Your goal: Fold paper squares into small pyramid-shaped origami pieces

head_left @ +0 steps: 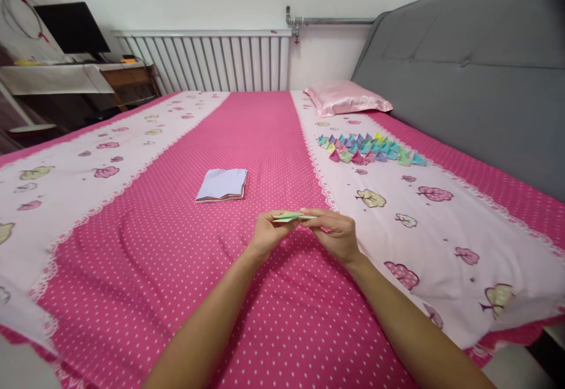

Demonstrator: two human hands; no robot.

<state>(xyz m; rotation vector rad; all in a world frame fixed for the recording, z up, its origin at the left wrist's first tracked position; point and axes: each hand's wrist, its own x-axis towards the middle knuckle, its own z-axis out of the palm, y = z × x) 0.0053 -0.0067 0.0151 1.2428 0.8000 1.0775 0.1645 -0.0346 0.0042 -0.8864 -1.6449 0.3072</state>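
Note:
A small piece of folded light-green paper (289, 217) is held between my two hands above the pink dotted bedsheet. My left hand (270, 233) pinches its left end between thumb and fingers. On the other side, my right hand (335, 231) grips the right end, fingers closed over the edge. The paper is seen nearly edge-on, so its full folded shape is hidden. Ahead and to the left lies a stack of square paper (222, 185) with a pale lilac sheet on top. Rows of folded paper pieces (366, 149) in several colours stand at the right.
A pink pillow (346, 97) rests by the grey headboard (463, 65) on the right. Along the far wall runs a white radiator (212, 59) with a pipe. A desk (57, 78) with a black monitor (73, 29) stands at the far left.

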